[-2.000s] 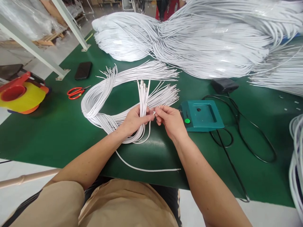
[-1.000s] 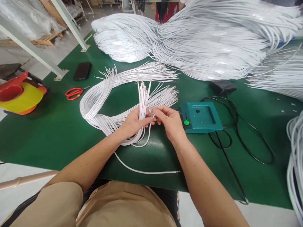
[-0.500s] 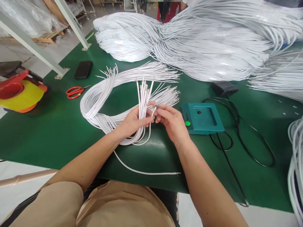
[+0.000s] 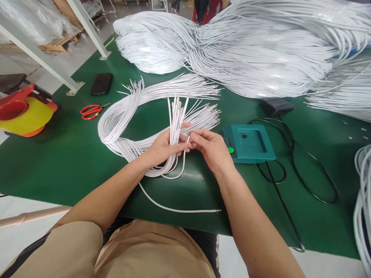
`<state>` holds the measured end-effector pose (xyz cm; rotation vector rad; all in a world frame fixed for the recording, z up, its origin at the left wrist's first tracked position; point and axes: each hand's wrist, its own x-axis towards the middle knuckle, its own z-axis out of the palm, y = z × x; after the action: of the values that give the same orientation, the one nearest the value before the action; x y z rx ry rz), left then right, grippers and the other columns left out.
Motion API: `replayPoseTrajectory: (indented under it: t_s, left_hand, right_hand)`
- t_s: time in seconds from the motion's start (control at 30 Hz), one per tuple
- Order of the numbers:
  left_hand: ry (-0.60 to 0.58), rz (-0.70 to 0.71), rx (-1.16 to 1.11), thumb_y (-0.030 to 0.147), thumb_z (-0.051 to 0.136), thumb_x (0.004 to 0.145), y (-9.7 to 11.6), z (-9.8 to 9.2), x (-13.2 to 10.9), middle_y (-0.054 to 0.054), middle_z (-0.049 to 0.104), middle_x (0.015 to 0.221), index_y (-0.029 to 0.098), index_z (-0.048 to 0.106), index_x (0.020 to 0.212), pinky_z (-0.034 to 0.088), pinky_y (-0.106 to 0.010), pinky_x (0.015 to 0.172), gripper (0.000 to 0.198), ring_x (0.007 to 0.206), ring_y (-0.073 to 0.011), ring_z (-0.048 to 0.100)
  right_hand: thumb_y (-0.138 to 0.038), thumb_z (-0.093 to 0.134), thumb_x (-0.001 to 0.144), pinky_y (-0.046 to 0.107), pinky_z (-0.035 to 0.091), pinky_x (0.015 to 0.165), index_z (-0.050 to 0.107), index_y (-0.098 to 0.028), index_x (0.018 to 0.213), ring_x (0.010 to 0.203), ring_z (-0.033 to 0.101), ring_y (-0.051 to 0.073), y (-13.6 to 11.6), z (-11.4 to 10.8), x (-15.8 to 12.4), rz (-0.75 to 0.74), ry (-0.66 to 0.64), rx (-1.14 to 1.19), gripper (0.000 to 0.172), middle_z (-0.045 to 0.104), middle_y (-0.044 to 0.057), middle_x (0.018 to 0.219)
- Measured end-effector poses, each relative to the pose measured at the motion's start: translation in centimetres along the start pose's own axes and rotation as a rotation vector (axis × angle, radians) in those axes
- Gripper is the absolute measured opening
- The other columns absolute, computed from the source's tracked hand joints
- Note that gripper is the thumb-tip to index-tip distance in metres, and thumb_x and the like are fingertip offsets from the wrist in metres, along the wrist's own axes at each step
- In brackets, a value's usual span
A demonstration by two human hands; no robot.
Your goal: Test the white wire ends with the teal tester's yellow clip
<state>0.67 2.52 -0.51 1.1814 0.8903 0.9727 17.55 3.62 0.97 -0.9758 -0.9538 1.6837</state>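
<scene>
My left hand (image 4: 165,146) is closed around a bunch of white cables (image 4: 174,129), whose ends stick up above the fingers. One cable (image 4: 184,162) stands apart from the bunch and curves up to the left thumb. At its tip, my right hand (image 4: 213,148) pinches with thumb and forefinger; the very end is partly hidden by the fingers. The bunch loops down into a larger coil of white cables (image 4: 116,127) lying on the table, its ends fanned to the right. A single loose cable (image 4: 179,211) trails along the table below my hands.
Right of my hands sits a teal device (image 4: 251,143) with a green button and black cords. Red-handled scissors (image 4: 91,112), a black phone-like object (image 4: 101,84) and a yellow-red tape dispenser (image 4: 26,114) lie left. A big heap of white cables (image 4: 255,58) covers the table's back.
My right fingers have closed over the tip of the single cable, which showed more openly before. The left hand keeps its hold on the bunch.
</scene>
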Motion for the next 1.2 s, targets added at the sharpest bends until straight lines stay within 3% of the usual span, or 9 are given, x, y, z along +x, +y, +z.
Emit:
replayPoseTrajectory:
  t_s: [0.2,0.3,0.4,0.5,0.67,0.87,1.2]
  left_hand:
    - [-0.01,0.014,0.002,0.031,0.077,0.077,-0.1,-0.2,0.0,0.0,0.061,0.082,0.021,0.059,0.127,0.045,-0.019,0.055,0.053,0.07,-0.0109,0.061]
    - [-0.026,0.016,0.04,0.031,0.077,0.078,-0.2,-0.4,0.0,0.002,0.057,0.077,0.021,0.06,0.124,0.045,-0.019,0.055,0.05,0.063,-0.0077,0.056]
    - [0.02,0.016,0.102,0.032,0.077,0.077,0.0,-0.5,-0.1,0.004,0.055,0.076,0.02,0.062,0.121,0.046,-0.02,0.057,0.048,0.06,-0.0066,0.054]
    - [0.044,0.011,0.117,0.033,0.077,0.076,0.1,-0.5,-0.1,0.004,0.055,0.077,0.021,0.061,0.123,0.046,-0.021,0.058,0.051,0.061,-0.007,0.054]
    - [0.052,0.0,0.102,0.03,0.08,0.073,0.0,-0.6,0.0,0.003,0.056,0.077,0.022,0.059,0.129,0.045,-0.021,0.056,0.061,0.061,-0.0082,0.053]
    - [0.038,0.039,0.077,0.027,0.082,0.071,0.0,-0.5,0.0,0.005,0.053,0.071,0.022,0.059,0.131,0.045,-0.021,0.061,0.064,0.061,-0.0076,0.051]
    - [0.077,0.012,0.017,0.024,0.084,0.068,-0.2,-0.7,0.0,0.004,0.056,0.074,0.023,0.062,0.128,0.044,-0.02,0.061,0.064,0.061,-0.0066,0.052]
  right_hand:
    - [-0.029,0.076,0.069,0.025,0.046,0.064,0.073,-0.016,0.071,0.06,0.053,0.009,-0.2,0.3,0.0,-0.034,0.037,-0.095,0.013,0.066,-0.001,0.067]
    - [-0.025,0.073,0.068,0.025,0.045,0.062,0.067,-0.017,0.062,0.058,0.053,0.009,-0.1,0.6,-0.1,-0.1,0.106,-0.184,0.011,0.061,-0.004,0.062]
    - [-0.021,0.067,0.067,0.025,0.044,0.06,0.06,-0.018,0.059,0.055,0.053,0.009,-0.1,0.7,-0.2,-0.066,0.077,-0.233,0.011,0.056,-0.005,0.058]
    - [-0.023,0.065,0.068,0.026,0.046,0.057,0.062,-0.019,0.068,0.053,0.05,0.009,-0.5,0.5,-0.3,0.0,0.049,-0.189,0.005,0.054,-0.006,0.06]
    - [-0.037,0.07,0.074,0.026,0.049,0.06,0.069,-0.019,0.088,0.057,0.05,0.009,-0.6,0.5,-0.3,0.002,0.015,-0.116,0.023,0.055,-0.006,0.062]
    - [-0.036,0.082,0.066,0.025,0.049,0.065,0.069,-0.016,0.068,0.061,0.055,0.008,0.3,0.6,0.0,-0.055,-0.033,-0.093,0.023,0.066,-0.002,0.069]
    - [-0.033,0.083,0.065,0.027,0.051,0.069,0.077,-0.017,0.076,0.061,0.055,0.008,0.0,0.3,-0.1,0.034,-0.032,-0.017,0.02,0.069,0.0,0.072]
